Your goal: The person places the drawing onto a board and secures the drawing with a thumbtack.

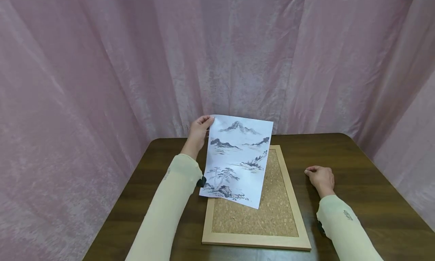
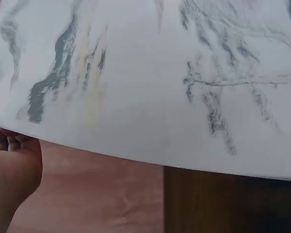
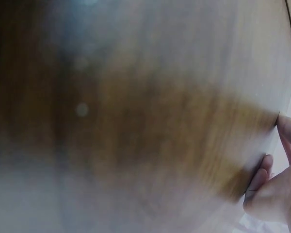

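My left hand (image 1: 199, 130) pinches the upper left corner of a white sheet of paper (image 1: 238, 159) printed with an ink landscape of mountains, trees and rocks. The sheet hangs tilted over a cork board (image 1: 255, 217) with a pale wooden frame, covering much of its upper left part. In the left wrist view the paper (image 2: 136, 97) fills most of the picture, and the left hand (image 2: 14, 165) is at its edge. To the right of the board, my right hand (image 1: 321, 177) rests on the table with loosely curled fingers and holds nothing.
The board lies on a dark brown wooden table (image 1: 149, 193) with rounded far corners. Pink curtains (image 1: 238, 57) hang behind the table and along both sides.
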A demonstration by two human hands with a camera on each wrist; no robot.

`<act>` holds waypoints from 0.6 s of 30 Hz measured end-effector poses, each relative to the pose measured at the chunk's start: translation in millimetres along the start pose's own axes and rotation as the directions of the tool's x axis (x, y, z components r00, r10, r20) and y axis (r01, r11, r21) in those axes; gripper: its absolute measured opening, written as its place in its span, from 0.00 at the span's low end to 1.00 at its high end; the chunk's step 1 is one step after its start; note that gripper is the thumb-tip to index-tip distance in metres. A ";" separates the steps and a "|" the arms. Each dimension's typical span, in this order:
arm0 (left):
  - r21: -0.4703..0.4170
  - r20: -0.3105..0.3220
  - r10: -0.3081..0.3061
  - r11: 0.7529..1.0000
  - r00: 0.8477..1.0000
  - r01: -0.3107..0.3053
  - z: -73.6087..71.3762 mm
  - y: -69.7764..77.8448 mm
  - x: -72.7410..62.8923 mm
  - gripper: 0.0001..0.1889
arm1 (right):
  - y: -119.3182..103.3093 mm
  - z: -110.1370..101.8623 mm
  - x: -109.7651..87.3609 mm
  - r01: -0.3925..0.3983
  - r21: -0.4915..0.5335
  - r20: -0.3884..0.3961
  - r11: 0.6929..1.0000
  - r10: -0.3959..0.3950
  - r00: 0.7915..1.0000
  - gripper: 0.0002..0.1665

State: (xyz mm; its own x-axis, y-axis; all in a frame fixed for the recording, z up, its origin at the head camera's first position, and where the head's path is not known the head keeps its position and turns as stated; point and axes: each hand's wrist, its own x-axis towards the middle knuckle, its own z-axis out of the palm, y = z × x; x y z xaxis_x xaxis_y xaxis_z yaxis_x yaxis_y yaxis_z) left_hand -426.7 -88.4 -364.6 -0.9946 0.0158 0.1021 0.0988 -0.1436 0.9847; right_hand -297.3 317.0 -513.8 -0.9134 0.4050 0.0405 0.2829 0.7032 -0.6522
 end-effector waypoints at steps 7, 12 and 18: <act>0.118 -0.103 -0.009 0.993 0.995 0.021 -0.6 -34.5 7.8 0.11 | 0.2 1.4 -1.2 0.017 0.001 -0.005 1.000 -0.017 1.000 0.15; 0.156 -0.102 -0.067 0.984 0.993 0.082 -4.7 -49.0 3.4 0.14 | 2.1 3.6 -0.2 0.016 -0.002 -0.020 1.000 -0.016 1.000 0.14; 0.142 -0.111 -0.087 0.985 0.990 0.102 0.7 -63.7 -4.6 0.13 | 1.3 2.0 0.1 0.021 -0.009 -0.032 1.000 -0.021 0.999 0.14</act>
State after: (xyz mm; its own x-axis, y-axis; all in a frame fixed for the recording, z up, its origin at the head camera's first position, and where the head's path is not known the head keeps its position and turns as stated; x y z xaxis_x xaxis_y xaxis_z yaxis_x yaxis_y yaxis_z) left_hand -428.4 -78.7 -427.7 -0.9967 -0.0814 -0.0001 -0.0001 0.0004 1.0000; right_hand -297.6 316.8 -516.2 -0.9095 0.4082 0.0784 0.2661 0.7167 -0.6446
